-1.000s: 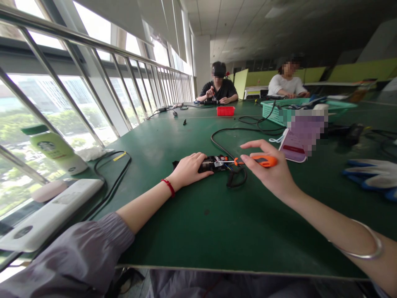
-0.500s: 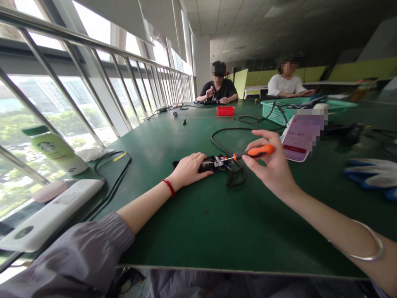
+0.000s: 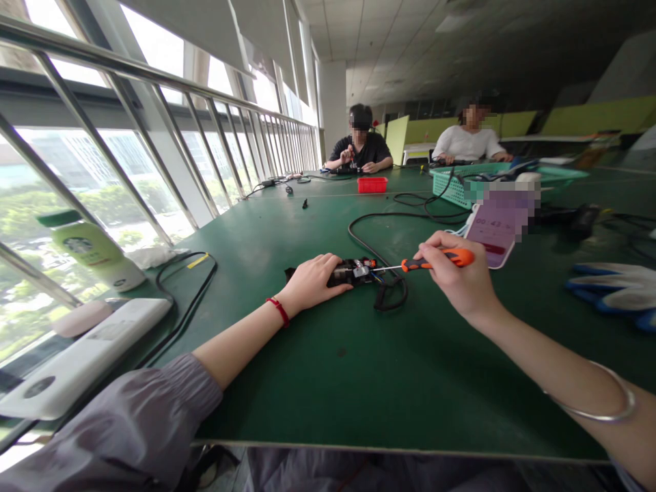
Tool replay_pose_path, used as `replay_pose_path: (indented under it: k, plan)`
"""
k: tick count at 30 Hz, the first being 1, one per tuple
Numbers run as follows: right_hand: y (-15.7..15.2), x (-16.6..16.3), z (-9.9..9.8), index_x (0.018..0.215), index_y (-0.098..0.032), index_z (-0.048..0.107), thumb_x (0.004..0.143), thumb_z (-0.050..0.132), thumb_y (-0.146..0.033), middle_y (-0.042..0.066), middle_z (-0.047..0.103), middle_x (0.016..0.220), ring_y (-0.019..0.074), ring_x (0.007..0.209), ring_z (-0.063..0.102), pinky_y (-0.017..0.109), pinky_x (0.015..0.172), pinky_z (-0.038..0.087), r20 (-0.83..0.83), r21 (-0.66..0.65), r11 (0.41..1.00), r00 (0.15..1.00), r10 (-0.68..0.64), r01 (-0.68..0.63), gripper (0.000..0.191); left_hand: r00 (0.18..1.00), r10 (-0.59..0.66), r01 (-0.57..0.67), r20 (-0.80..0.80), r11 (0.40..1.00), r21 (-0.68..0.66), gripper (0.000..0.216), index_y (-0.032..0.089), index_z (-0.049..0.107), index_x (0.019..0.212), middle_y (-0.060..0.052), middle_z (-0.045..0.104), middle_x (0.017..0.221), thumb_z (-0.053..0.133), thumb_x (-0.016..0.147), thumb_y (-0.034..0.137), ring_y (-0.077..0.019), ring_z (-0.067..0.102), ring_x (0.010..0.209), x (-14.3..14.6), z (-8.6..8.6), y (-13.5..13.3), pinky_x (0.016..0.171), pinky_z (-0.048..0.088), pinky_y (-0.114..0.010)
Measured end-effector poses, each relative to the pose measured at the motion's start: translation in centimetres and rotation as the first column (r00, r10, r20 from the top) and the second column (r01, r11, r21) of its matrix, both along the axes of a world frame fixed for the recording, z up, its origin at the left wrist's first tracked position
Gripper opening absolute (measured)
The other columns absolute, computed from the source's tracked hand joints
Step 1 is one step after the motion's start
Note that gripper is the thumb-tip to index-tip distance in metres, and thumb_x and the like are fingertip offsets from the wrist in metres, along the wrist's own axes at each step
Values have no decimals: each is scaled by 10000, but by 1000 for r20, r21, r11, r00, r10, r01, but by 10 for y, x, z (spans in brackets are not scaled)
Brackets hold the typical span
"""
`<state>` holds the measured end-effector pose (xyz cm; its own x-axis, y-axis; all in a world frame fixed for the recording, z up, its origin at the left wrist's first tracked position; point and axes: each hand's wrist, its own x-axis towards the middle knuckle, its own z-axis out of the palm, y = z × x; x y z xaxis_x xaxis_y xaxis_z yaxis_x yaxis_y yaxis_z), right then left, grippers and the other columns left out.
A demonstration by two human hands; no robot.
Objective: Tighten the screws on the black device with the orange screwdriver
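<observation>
My left hand (image 3: 318, 279) is wrapped over a black, opened-up electrical device (image 3: 342, 273) and holds it against the green table (image 3: 328, 383). Metal parts and coloured wires show at the device's right end, and a black cord loops away from it; its left part is mostly under my palm. In my right hand (image 3: 458, 280) is a screwdriver (image 3: 443, 259) with an orange and black handle, the fingers closed around it. Its thin shaft points left, and the tip is at or close to the device's exposed metal parts; whether it touches I cannot tell.
Behind my right hand a phone (image 3: 495, 225) leans by a green basket (image 3: 456, 188) with tools and cables. A glove (image 3: 612, 294) lies at right. At left are a bottle (image 3: 92, 249) and a white power bank (image 3: 87, 355). A red tray (image 3: 372, 185) and two people are farther back.
My right hand has drawn the screwdriver a little to the right and lower, and its fingers have closed from a loose spread hold into a firmer grip. My left hand has stayed put.
</observation>
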<state>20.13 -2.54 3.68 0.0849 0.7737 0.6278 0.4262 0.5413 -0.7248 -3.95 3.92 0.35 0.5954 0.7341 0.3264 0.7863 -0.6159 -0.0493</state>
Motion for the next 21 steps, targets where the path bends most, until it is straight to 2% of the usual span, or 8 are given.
replay_pose_path:
  k: [5,12,15,18,21]
  plan:
    - [4,2,-2,604,-193,582,803,550,-274,-20,506,510,91,399,400,255,400,259,6,-2,1000,1000,5,-4,217,1000,4,-4,-7,1000,-5,466,183,503,1082,-79,609,1062,474,836,578,-241,600,937,0,0,0,781,480,-349]
    - [5,2,-4,662,-201,565,806,560,-287,-70,397,391,87,327,373,243,374,266,3,-81,993,996,91,-90,168,1000,-2,2,-10,1000,-5,467,177,501,1082,-85,604,1065,471,839,575,-245,595,947,0,0,0,780,479,-351]
    - [6,2,-4,728,-207,562,790,586,-283,-82,416,401,90,321,396,238,374,292,-13,-73,994,996,84,-85,102,1000,1,-1,-8,1000,-6,463,178,503,1075,-83,606,1056,476,838,575,-242,596,940,0,0,0,777,478,-347]
    - [7,2,-5,689,-207,538,789,587,-278,-77,428,415,90,336,408,241,392,322,-10,-51,995,997,80,-80,133,1000,4,-4,-9,1000,-2,460,177,503,1074,-82,608,1060,483,837,570,-240,596,940,0,0,-1,778,477,-344]
    - [8,3,-7,645,-208,525,797,574,-272,-74,400,401,88,339,386,243,391,302,4,-19,999,999,50,-50,172,1000,6,-6,-18,1000,1,456,176,502,1073,-81,608,1062,480,840,567,-240,596,943,0,1,-1,774,477,-342]
